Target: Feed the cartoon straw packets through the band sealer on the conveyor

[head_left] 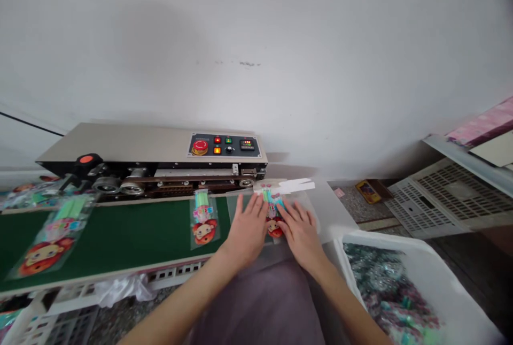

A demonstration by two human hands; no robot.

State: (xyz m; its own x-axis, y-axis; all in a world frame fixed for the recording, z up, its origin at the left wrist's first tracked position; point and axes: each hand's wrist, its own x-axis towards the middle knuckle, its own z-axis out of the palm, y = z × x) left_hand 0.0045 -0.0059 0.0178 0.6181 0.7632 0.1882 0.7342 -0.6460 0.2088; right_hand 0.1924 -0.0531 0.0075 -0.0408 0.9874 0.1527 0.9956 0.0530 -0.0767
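Observation:
My left hand [249, 227] lies palm down at the right end of the green conveyor belt [152, 232], fingers stretched out over a clear plastic packet. My right hand [300, 230] rests opposite, fingers spread, on the right side of the same printed packet [274, 222]. This packet shows a red-haired cartoon character and green and pink pieces; a blue part shows by the right fingertips. Both hands touch the plastic, and neither is closed round it. Further left on the belt lie a similar packet [204, 222] and another packet [54, 240].
Behind the belt stands a band sealing machine [132, 144] with a lit control panel [224, 145] and rollers. White paper strips [296, 185] lie beyond my right hand. A white bin [452, 281] of shiny packets stands at right, near a plastic crate [444, 195]. Several packets [28, 194] are piled far left.

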